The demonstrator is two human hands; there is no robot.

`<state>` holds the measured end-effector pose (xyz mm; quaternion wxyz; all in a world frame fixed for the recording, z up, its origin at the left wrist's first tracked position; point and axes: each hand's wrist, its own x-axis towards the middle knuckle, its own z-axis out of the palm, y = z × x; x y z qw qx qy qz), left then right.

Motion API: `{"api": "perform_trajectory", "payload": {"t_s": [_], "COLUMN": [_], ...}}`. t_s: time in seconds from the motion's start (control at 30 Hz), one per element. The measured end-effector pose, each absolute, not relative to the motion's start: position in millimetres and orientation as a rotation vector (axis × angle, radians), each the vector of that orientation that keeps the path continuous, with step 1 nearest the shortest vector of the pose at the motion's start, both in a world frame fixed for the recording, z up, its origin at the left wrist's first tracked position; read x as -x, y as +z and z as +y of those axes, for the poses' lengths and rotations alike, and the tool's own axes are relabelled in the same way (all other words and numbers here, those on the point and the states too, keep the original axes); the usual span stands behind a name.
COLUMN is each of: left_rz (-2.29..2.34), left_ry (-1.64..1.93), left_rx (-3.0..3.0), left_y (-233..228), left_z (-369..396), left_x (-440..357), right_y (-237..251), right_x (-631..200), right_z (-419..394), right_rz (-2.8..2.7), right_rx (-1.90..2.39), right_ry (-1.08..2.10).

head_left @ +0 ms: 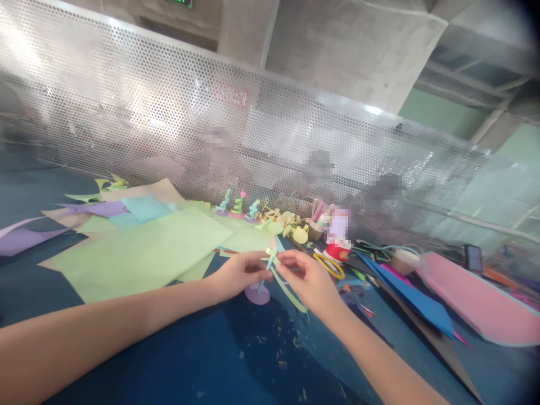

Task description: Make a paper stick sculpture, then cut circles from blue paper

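— From the head view, what sits at the centre of the work?

— A small paper flower (pixel 270 260): a pale blue stem rising from a purple paper disc (pixel 257 294) that lies flat on the blue table (pixel 202 360). The disc seems to serve as a foot, so the stem can stand while both hands work at its top.

— And the hands?

— The left hand (pixel 236 274) comes in from the left, fingers curled nearly closed, pinching the yellow-green bits at the top of the stem. The right hand (pixel 307 279) meets it from the other side, also closed to a pinch on the same top, and a light green paper strip (pixel 291 292) trails down from its fingers toward the table (whether the strip is already fixed to the flower, I cannot tell).

— Why hold it from both sides?

— Likely to keep so light a piece steady.

— What lies around?

— Just behind the left hand, a large green paper sheet (pixel 139 253); farther back, three finished paper figures (pixel 237 207) standing in a row by the perforated metal screen (pixel 177 112). Near the right hand, yellow-handled scissors (pixel 329 265), and paper scraps (pixel 274 351) scattered on the table close to the viewer.
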<state>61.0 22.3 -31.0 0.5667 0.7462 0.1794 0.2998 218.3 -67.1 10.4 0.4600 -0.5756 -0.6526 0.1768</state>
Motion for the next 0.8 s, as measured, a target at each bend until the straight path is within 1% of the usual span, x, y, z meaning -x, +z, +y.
{"api": "perform_trajectory", "payload": {"t_s": [0.6,0.8], "left_rz": [0.454,0.41], "left_ry": [0.751,0.772], "left_rx": [-1.71,-1.746], "left_y": [-29.2,-30.7], "left_z": [22.2,21.6], "left_x": [-61.4,-62.3], "right_y": [11.8,9.2], "right_x": [-220.8,-220.2], "right_z": [-65.7,-64.3], "right_rz": [-1.529,-1.507], "right_rx": [1.455,1.494], "right_ry": [0.585,0.464]}}
